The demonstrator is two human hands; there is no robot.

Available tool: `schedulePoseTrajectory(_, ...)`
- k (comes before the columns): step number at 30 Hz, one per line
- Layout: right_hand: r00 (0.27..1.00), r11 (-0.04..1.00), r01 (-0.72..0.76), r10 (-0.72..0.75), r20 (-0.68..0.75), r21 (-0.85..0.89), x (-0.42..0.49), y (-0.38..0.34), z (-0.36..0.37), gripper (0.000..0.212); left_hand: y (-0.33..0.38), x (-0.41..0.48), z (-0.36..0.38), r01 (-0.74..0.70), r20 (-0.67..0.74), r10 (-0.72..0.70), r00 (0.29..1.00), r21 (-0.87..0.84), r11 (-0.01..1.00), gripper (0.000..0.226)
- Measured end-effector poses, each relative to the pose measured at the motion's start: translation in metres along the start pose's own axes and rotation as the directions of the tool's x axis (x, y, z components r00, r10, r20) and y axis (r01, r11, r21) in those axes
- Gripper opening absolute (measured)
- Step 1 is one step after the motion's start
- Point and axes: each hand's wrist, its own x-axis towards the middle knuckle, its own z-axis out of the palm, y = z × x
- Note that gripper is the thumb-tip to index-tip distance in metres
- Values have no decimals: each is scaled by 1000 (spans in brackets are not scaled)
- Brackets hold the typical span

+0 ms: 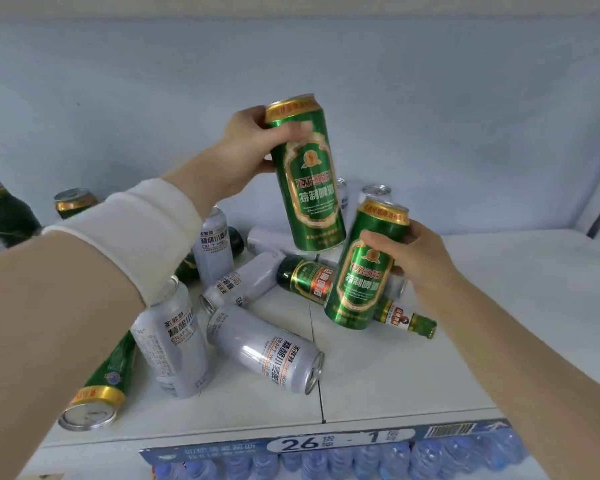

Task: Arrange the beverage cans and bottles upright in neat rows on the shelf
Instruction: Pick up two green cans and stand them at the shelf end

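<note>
Hands are both gripping cans above the white shelf (430, 358). Left hand (246, 147), with a white sleeve (136, 237) covering its forearm, is holding the upper green can (305, 174) just below the gold-banded top, thumb lying across the front and fingers curling behind. This can is hanging clear of the shelf, its top tilting slightly left. Right hand (416, 261) is holding the lower green can (364, 271) round its upper half, fingers wrapping over the label. Its top is leaning right; whether its base is touching the shelf cannot be told.

Below and behind them, a loose pile is occupying the left half of the shelf. A fallen silver can (264, 348) is lying on its side at the front, opening facing the shelf edge. A standing silver can (213, 244) is sitting upright further back. A dark green bottle (305, 277) is lying flat just behind the lower green can. A fallen green can (101, 393) is lying at the front left, partly hidden by the left arm. A label strip (326, 441) reading 26 - 1 is running along the shelf edge
</note>
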Motion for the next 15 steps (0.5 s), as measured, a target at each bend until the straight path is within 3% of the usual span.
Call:
schedulePoseTrajectory(2, 1000, 997, -13, 13, -8, 77, -3, -6, -11, 43, 1, 3, 16, -18, -38, 15, 999, -79, 997, 14)
schedulePoseTrajectory(5, 999, 990, -3, 10, -47, 143, -7, -13, -33, 39, 3, 4, 44, -32, -53, 23, 998, -166, 986, 11)
schedulePoseTrajectory(15, 996, 996, 14, -6, -94, 93, -21, -17, -166, 43, 18, 11, 184, -15, 25, 22, 999, -254, 967, 8)
